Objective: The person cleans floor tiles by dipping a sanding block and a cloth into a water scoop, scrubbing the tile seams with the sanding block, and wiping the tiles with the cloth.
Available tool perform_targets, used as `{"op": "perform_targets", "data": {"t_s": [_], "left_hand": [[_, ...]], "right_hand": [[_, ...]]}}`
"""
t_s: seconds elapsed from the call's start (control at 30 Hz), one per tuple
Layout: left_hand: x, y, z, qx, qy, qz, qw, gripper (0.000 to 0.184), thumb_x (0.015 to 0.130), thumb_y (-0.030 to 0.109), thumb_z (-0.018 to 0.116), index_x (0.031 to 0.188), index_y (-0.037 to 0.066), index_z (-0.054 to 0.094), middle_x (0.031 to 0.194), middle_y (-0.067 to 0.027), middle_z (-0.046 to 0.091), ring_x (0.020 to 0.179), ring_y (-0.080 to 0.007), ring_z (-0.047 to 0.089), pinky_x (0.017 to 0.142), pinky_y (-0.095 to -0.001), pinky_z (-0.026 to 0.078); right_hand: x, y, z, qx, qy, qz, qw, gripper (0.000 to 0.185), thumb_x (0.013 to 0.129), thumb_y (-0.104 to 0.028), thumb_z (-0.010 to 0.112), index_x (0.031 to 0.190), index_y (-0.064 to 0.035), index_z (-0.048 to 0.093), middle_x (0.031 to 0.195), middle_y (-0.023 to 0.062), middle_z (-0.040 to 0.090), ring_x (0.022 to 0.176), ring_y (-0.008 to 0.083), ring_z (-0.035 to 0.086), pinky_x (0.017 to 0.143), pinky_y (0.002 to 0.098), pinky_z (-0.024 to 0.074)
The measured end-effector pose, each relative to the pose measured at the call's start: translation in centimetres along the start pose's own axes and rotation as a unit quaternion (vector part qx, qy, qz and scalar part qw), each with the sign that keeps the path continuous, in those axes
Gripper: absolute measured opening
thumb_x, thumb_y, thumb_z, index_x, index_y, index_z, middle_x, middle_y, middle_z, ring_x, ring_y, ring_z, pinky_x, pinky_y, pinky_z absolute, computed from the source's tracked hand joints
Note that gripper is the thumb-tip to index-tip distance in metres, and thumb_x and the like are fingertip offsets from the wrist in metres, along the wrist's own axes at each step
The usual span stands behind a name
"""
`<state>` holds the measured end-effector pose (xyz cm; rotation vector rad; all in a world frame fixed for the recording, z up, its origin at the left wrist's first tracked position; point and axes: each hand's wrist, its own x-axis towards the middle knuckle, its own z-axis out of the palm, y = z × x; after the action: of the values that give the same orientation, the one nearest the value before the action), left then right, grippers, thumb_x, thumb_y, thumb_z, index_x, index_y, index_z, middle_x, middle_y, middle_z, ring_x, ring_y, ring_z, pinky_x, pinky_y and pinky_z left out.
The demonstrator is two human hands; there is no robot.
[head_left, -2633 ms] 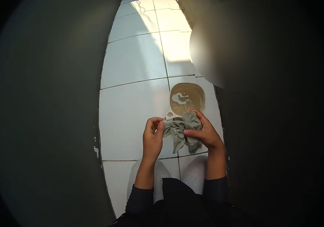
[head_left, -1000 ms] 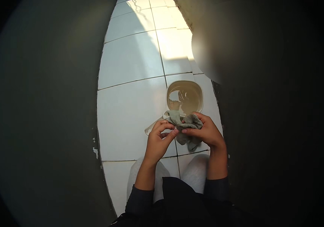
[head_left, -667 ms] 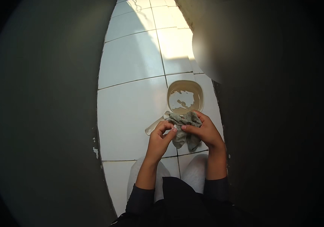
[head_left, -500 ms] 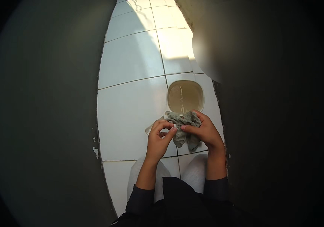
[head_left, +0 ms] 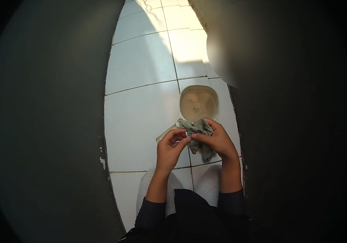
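Note:
A crumpled grey-green cloth [head_left: 199,127] hangs from my right hand [head_left: 220,139], whose thumb and fingers are closed on it. My left hand [head_left: 172,141] is at the cloth's left side, thumb and fingertips pinched near its edge with a small whitish spot between them; what they grip is too small to make out. Just beyond the hands, a beige dipper [head_left: 199,103] with liquid in it stands on the floor. Its handle [head_left: 166,133] points down and left, partly hidden by my left hand and the cloth.
White floor tiles [head_left: 141,121] with dark joints run between a dark wall [head_left: 52,121] on the left and another dark wall [head_left: 295,141] on the right. My knees [head_left: 208,180] are below the hands. Sunlight falls on the far tiles. A blurred pale shape borders the upper right.
The cloth has been bunched and turned between the hands. My left hand has moved right from the cloth's outer edge, uncovering the dipper's handle. Reflections in the liquid have changed.

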<state>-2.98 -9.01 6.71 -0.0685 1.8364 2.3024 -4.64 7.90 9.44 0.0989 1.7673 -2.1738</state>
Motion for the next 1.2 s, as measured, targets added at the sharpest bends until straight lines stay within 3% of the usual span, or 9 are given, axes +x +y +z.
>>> {"op": "perform_targets", "data": {"t_s": [0.13, 0.33, 0.6, 0.83, 0.9, 1.0, 1.13, 1.2], "left_hand": [[0.1, 0.0, -0.3, 0.004, -0.014, -0.017, 1.0, 0.023, 0.083, 0.001, 0.065, 0.104, -0.002, 0.055, 0.098, -0.008, 0.059, 0.089, -0.0143, 0.06, 0.079, -0.0287, 0.052], [0.1, -0.4, -0.3, -0.112, -0.006, -0.021, 0.993, 0.02, 0.086, 0.004, 0.063, 0.104, 0.001, 0.056, 0.098, -0.0053, 0.061, 0.089, -0.0125, 0.059, 0.076, -0.0257, 0.05], [0.3, -1.1, -0.1, -0.107, 0.012, -0.053, 0.993, 0.018, 0.088, 0.004, 0.058, 0.105, 0.006, 0.054, 0.099, -0.0014, 0.055, 0.09, -0.0085, 0.054, 0.076, -0.0243, 0.049], [0.3, -0.4, 0.0, -0.102, 0.028, -0.091, 0.99, 0.014, 0.088, 0.005, 0.058, 0.102, 0.006, 0.053, 0.102, -0.0007, 0.055, 0.088, -0.007, 0.054, 0.076, -0.0244, 0.048], [0.4, -0.8, -0.2, -0.073, 0.016, -0.073, 0.995, 0.014, 0.088, 0.005, 0.058, 0.102, 0.006, 0.053, 0.101, -0.0013, 0.056, 0.087, -0.0074, 0.055, 0.076, -0.025, 0.049], [0.7, -1.7, -0.4, -0.057, 0.0, -0.052, 0.997, 0.013, 0.088, 0.005, 0.058, 0.101, 0.005, 0.053, 0.099, -0.0024, 0.058, 0.085, -0.0082, 0.057, 0.074, -0.0259, 0.05], [0.6, -1.3, -0.5, -0.075, 0.002, -0.059, 0.995, 0.013, 0.087, 0.004, 0.059, 0.099, 0.004, 0.052, 0.096, -0.0046, 0.061, 0.087, -0.0097, 0.059, 0.075, -0.0261, 0.051], [0.5, -1.5, -0.4, -0.09, 0.008, -0.052, 0.995, 0.013, 0.087, 0.004, 0.059, 0.099, 0.004, 0.053, 0.096, -0.0057, 0.062, 0.087, -0.0102, 0.059, 0.075, -0.0258, 0.051]], "right_hand": [[0.2, 0.4, 0.1, 0.012, 0.002, 0.004, 1.0, 0.036, 0.077, -0.005, 0.069, 0.11, 0.0014, 0.055, 0.095, 0.0061, 0.064, 0.086, 0.0114, 0.061, 0.075, 0.0252, 0.0494], [0.2, 0.8, 0.4, 0.083, 0.01, 0.005, 0.996, 0.038, 0.078, -0.004, 0.068, 0.112, 0.0011, 0.054, 0.096, 0.0067, 0.064, 0.087, 0.0123, 0.061, 0.077, 0.0262, 0.0502], [0.8, 1.7, 0.7, 0.149, 0.026, 0.036, 0.988, 0.043, 0.078, -0.005, 0.068, 0.117, 0.0005, 0.05, 0.101, 0.0068, 0.062, 0.091, 0.0125, 0.06, 0.08, 0.0262, 0.049], [0.8, 1.3, 0.8, 0.096, 0.034, 0.021, 0.995, 0.042, 0.078, -0.002, 0.067, 0.116, 0.0012, 0.051, 0.101, 0.0066, 0.062, 0.09, 0.0128, 0.06, 0.08, 0.0266, 0.0489], [0.8, 1.3, 0.8, -0.002, 0.032, -0.058, 0.998, 0.036, 0.079, -0.006, 0.066, 0.113, 0.0003, 0.052, 0.098, 0.0048, 0.062, 0.087, 0.0091, 0.058, 0.076, 0.0251, 0.0477], [0.6, 0.7, 1.1, -0.028, 0.032, -0.024, 0.999, 0.033, 0.081, -0.006, 0.064, 0.111, 0.0013, 0.052, 0.097, 0.0052, 0.06, 0.088, 0.0085, 0.056, 0.075, 0.0249, 0.0469], [0.9, 1.6, 1.5, 0.004, 0.03, -0.052, 0.998, 0.03, 0.083, -0.005, 0.061, 0.111, 0.0013, 0.051, 0.098, 0.0057, 0.059, 0.088, 0.0088, 0.055, 0.074, 0.0247, 0.0464], [0.8, 1.7, 1.6, 0.019, 0.037, -0.019, 0.999, 0.034, 0.085, -0.002, 0.057, 0.118, -0.0006, 0.049, 0.106, 0.0035, 0.057, 0.097, 0.01, 0.053, 0.085, 0.0255, 0.0437]]}}
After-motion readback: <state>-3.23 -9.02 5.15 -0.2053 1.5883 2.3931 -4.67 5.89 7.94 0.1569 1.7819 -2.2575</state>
